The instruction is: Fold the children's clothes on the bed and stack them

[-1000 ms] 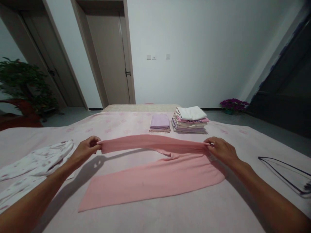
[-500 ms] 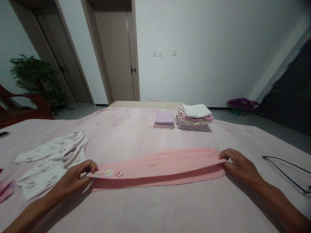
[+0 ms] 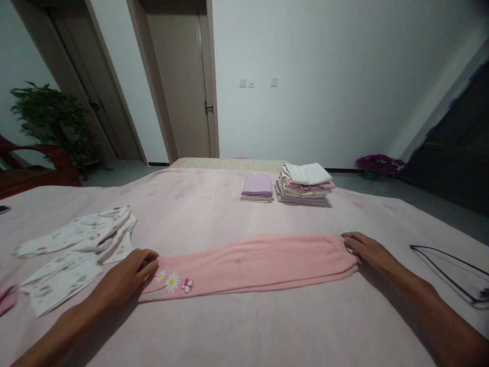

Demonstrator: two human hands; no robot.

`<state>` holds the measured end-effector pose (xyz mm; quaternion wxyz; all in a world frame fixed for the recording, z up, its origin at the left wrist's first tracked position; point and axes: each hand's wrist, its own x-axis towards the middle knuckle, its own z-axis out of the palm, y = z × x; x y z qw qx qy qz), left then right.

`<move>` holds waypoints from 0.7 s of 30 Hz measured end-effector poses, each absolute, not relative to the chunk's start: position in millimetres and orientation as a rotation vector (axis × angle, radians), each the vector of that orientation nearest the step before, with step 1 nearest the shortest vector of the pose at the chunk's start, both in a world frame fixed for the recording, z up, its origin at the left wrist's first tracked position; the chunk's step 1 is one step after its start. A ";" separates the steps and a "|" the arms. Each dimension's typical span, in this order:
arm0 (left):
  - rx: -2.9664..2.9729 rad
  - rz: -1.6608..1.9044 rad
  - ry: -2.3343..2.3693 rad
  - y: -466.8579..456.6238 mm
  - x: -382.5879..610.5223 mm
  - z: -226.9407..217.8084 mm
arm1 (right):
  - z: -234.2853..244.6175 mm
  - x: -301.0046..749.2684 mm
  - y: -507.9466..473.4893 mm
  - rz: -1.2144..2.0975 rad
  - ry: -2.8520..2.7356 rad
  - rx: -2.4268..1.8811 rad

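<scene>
A pair of pink trousers [image 3: 244, 265], folded lengthwise into a long strip, lies flat on the bedspread. Embroidered daisies and a butterfly decorate its left end. At that end my left hand [image 3: 133, 270] rests on the cloth with its fingers laid flat; their tips are partly hidden. My right hand [image 3: 369, 250] touches the gathered right end, fingers stretched out and slightly apart. Just beyond my left hand is a rumpled white patterned garment [image 3: 87, 239].
A tall stack of folded clothes [image 3: 305, 186] and a smaller lilac stack [image 3: 257, 187] sit towards the far edge of the bedspread [image 3: 244, 336]. A black wire hanger [image 3: 443, 270] lies at the right. Part of a pink cloth [image 3: 6, 298] and a phone [image 3: 4, 209] show at the left.
The raised near edge of the pink trousers has come down flat over the layer beneath. Both hands have loosened from a pinch and now lie against its ends.
</scene>
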<state>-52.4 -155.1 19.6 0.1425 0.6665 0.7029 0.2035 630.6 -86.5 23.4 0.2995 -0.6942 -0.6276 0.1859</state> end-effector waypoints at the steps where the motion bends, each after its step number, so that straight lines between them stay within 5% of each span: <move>1: 1.925 0.561 2.070 -152.8 -48.2 19.0 | 23.1 628.6 -81.6 0.483 -1.703 -1.864; 7: 1.926 0.562 1.987 -147.4 -36.3 9.3 | 17.1 612.4 -75.3 0.372 -1.855 -2.090; 17: 1.402 1.035 1.713 -116.9 -31.5 1.4 | 19.2 585.5 -76.1 0.916 -1.225 -1.646; 21: 1.456 1.152 1.752 -88.9 -31.2 23.3 | 38.2 576.0 -58.2 0.860 -1.143 -1.534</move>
